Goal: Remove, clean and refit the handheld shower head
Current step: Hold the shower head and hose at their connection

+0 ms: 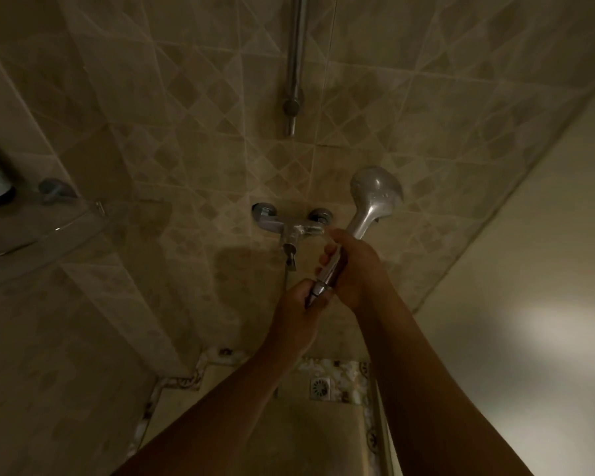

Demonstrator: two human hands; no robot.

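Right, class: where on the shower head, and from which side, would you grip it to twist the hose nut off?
Grip the slim handle of the shower head, wrapping it from the right as the right hand does: a narrow shaft suits a fist, while the wide, rounded head would likely slip. That leaves the hose nut at its lower end for the left hand.

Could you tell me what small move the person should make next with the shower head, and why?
Probably twist the hose nut with the left hand while the right hand steadies the shower head: the left grips the nut at the handle's foot, the right grips the handle. Which direction, I cannot tell.
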